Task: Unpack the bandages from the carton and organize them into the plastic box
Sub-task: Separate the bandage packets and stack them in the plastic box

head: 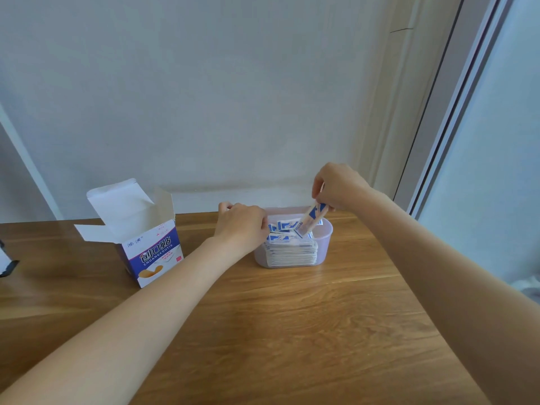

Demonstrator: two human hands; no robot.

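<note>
Plenty already sits in the plastic box (324,244) on my worktop (292,317): bandages (292,251) stacked flat, a few loose on top. Left of it stands the carton (149,252), flaps open, its inside hidden from me. My left hand (241,223) curls over the box's near-left rim, steadying it. My right hand (336,185) pinches a small bundle (311,219) upright, its lower end touching the pile. Risk now: the loose top strips look crooked, so pushing the bundle down could crumple them or spill some over the rim. Carton print reads "CHUANGKOUTIE" beneath large Chinese characters; the smaller text is too fine to read.
</note>
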